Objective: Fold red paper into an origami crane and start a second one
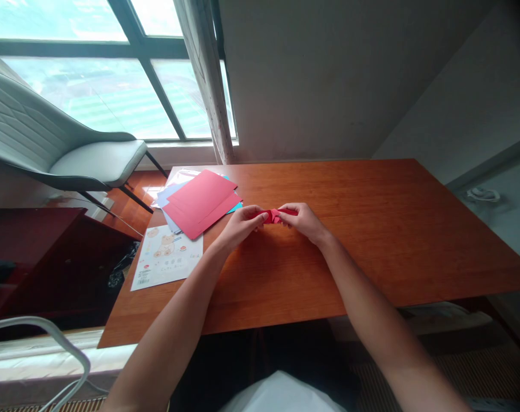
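The wooden bench stretched wide in front of the person. A padded chair stood beyond its far left corner. Both forearms reached in from the bench's near edge, slanting inward so the wrists drew close together. At the bench's left end lay overlapping red paper sheets, and nearer its front edge a white printed sheet with a bear drawing, partly under the stack. Just left of the bench's middle, the left hand and right hand faced each other, thumbs and fingers pinched on opposite ends of a small folded red paper; whether it touched the bench I could not tell.
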A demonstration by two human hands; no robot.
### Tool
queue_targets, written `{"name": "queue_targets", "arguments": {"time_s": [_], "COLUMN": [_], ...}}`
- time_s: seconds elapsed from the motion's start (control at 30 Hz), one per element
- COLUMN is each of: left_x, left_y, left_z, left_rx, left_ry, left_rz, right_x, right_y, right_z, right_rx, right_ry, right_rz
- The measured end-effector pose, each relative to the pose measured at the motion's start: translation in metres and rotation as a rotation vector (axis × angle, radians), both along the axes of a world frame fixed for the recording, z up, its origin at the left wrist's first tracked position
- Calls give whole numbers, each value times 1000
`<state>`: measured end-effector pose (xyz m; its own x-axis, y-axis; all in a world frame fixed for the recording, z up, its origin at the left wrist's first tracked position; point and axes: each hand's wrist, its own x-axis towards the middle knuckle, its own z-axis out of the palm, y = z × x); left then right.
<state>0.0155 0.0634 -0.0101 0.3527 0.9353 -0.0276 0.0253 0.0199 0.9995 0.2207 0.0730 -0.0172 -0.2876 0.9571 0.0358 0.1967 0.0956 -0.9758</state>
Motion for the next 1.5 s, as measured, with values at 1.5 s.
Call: {"name": "queue_targets", "arguments": {"time_s": [1.5], "left_x": [4], "left_y": [-9], "left_z": [5], "left_rx": [-211], "left_ry": [-489], "left_rz": [-137], "right_x": [-18], "right_y": [-21], "right_z": [12], "right_rx": [-399], "right_ry": [690], "right_rz": [155]}}
